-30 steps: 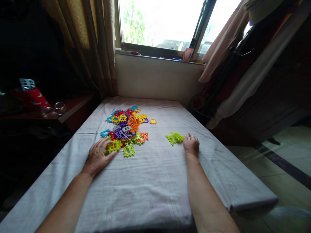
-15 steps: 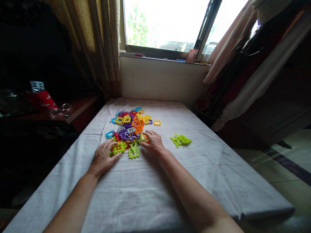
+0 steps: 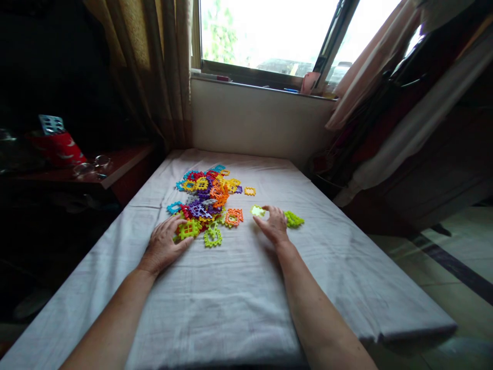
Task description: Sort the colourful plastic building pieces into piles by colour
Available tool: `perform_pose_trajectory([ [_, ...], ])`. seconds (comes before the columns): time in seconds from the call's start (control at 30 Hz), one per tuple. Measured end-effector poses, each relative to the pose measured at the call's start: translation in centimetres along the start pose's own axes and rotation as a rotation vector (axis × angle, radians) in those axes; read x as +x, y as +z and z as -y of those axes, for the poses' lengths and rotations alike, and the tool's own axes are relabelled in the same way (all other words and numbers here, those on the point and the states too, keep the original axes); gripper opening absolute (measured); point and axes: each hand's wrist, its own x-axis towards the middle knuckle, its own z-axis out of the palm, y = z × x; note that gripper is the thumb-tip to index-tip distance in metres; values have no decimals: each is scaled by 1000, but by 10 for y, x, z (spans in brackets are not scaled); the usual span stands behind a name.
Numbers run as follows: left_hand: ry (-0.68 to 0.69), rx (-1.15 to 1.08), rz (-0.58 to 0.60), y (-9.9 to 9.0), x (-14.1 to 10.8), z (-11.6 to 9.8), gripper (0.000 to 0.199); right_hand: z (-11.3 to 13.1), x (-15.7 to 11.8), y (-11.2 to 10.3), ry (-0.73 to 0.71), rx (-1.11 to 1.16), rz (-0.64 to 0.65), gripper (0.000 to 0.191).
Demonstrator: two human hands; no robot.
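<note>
My right hand [image 3: 272,224] pinches a lime-green toothed plastic building piece [image 3: 257,210] between thumb and fingers, over the cloth just left of a small lime-green stack [image 3: 294,219]. Part of that stack is hidden behind the hand. My left hand [image 3: 164,243] rests at the near left of a mixed pile of plastic building pieces [image 3: 202,198], thumb and fingers apart around a lime-green window-shaped piece [image 3: 189,228]. A green frame piece [image 3: 213,237] and an orange piece [image 3: 234,217] lie at the pile's near and right edges.
A pale cloth covers the table [image 3: 231,303]. A yellow frame piece [image 3: 250,191] lies right of the pile. To the left, glasses [image 3: 92,167] and a red container [image 3: 57,148] stand on a dark side table. Hanging clothes [image 3: 373,133] are at the right, a window beyond.
My right hand has moved right from the pile toward the small green stack, carrying a lime-green piece. The orange piece is uncovered. My left hand stays by the pile; the view has shifted slightly.
</note>
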Motion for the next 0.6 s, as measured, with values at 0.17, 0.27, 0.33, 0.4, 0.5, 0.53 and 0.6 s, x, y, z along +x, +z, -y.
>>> perform_pose_trajectory([
  [0.17, -22, 3, 7, 0, 0, 0, 50, -45, -5, -23, 272, -116, -214, 36],
  [0.27, -16, 5, 1, 0, 1, 0, 49, -51, -8, -26, 272, -107, -271, 33],
  [0.33, -11, 2, -7, 0, 1, 1, 49, -40, -9, -23, 209, -54, -269, 29],
  [0.4, -10, -6, -15, 1, 1, 2, 49, -17, -10, -17, 60, 13, -178, 25],
  [0.5, -4, -19, -22, 2, 0, 3, 48, 33, -12, -4, -259, 76, 103, 26],
  [0.53, -3, -20, -24, 2, 0, 3, 48, 50, -12, 0, -351, 73, 182, 27],
  [0.6, -7, -19, -28, 2, 0, 3, 48, 81, -11, 10, -517, 37, 278, 31],
])
